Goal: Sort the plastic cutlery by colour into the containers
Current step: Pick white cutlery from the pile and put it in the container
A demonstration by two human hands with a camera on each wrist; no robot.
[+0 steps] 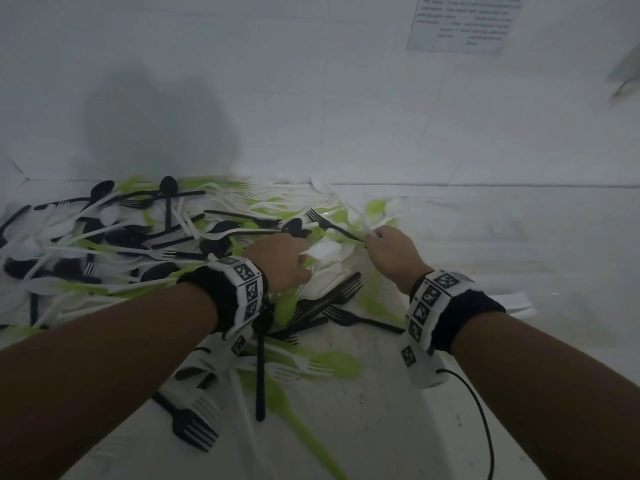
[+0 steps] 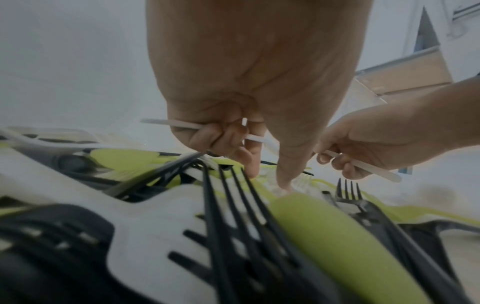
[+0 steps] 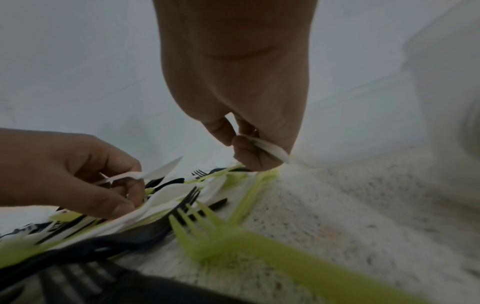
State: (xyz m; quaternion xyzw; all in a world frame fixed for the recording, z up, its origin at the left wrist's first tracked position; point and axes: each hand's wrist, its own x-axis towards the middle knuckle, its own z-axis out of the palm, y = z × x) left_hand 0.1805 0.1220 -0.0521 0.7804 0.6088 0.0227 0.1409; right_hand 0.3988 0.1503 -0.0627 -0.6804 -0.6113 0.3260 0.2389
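White plastic in both hands. Left hand has its fingers curled round a white spoon, handle crossing the palm in the left wrist view, bowl sticking out toward the right hand; its thumb and one finger also reach down into the pile, so this grip is closed on the spoon. Right hand pinches a white piece between thumb and fingers (type unclear, only the flat handle shows), so this grip is closed on it too. Both hands sit just above the near right part of the cutlery pile, close together but not touching.

Black fork lies tilted just beside the right hand's fingertips, tines pointing up-left; cannot tell if the hand touches it. Below the hands a bunch of black forks lies stacked, with a single black fork beside them. Green fork lies close under the right wrist on the speckled tabletop, tines toward the pile. Mixed black, white and green spoons and forks spread left across the tabletop up to the white wall.

Marker wristbands on both wrists, black cable trailing from the right one. Printed sheet on the wall, upper right. No containers clearly identifiable; a blurred pale rounded shape sits at the right edge of the right wrist view.
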